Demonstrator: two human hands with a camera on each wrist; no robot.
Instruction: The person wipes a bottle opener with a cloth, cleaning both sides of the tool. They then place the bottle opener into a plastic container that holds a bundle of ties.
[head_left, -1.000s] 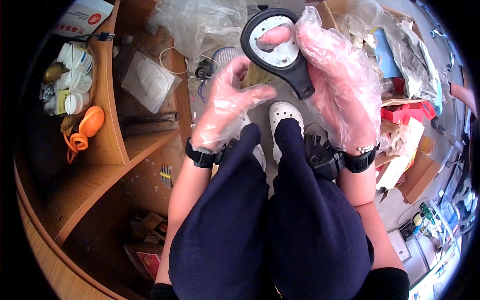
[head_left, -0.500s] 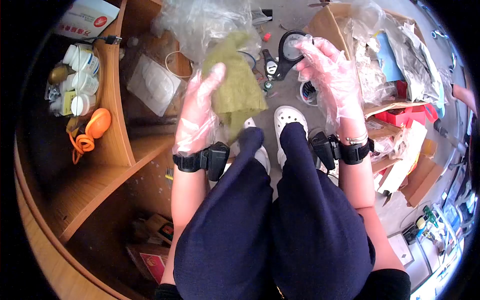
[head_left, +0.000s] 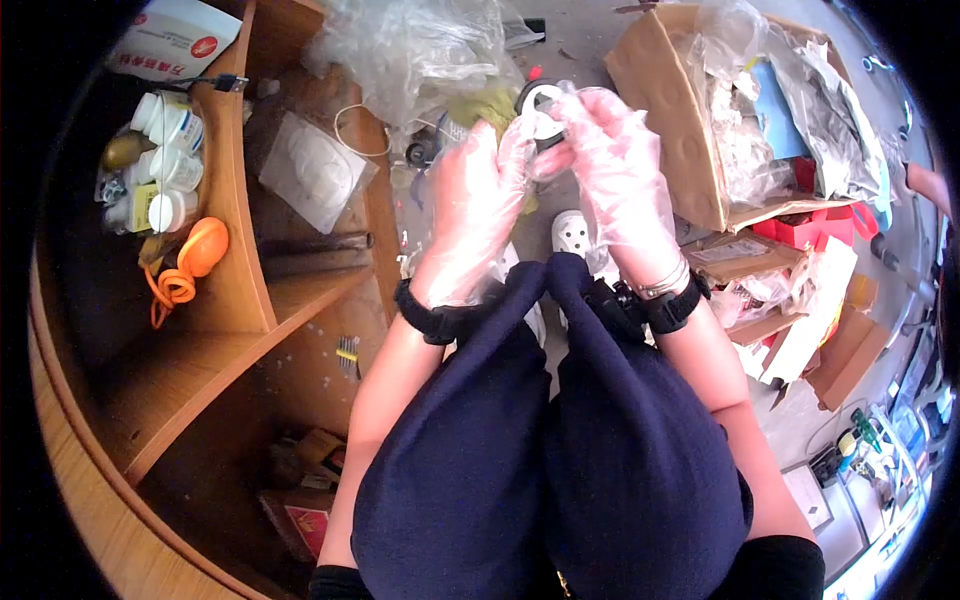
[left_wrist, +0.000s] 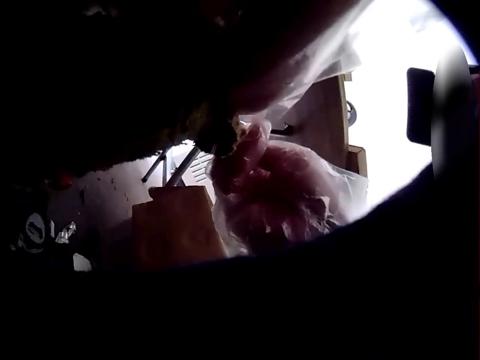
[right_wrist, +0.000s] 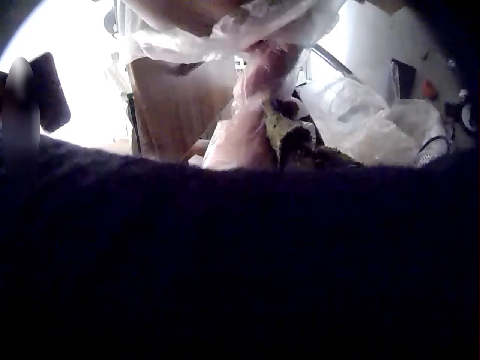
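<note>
Both hands wear clear plastic gloves and meet above the feet in the head view. My right hand [head_left: 622,165] grips a black-rimmed oval piece [head_left: 541,98] with a pale centre; its short handle is hidden by the hands. The left hand [head_left: 468,205] holds a yellow-green cloth [head_left: 486,104] up against the piece. In the right wrist view the cloth [right_wrist: 287,139] bunches at the left hand's fingers, while dark clothing fills the lower half. The left wrist view is mostly dark, with the gloved right hand [left_wrist: 277,191] facing the cloth.
At the right stands a cardboard box [head_left: 668,120] of plastic wrapping, with a red box [head_left: 815,226] beside it. A wooden shelf unit [head_left: 225,190] on the left carries white bottles [head_left: 172,165] and an orange corded item [head_left: 203,247]. Clear plastic sheeting [head_left: 410,60] lies ahead.
The left hand has picked up the cloth from near the feet and brought it to the black-rimmed piece. My right hand has lowered the piece away from the camera, then moved it left.
</note>
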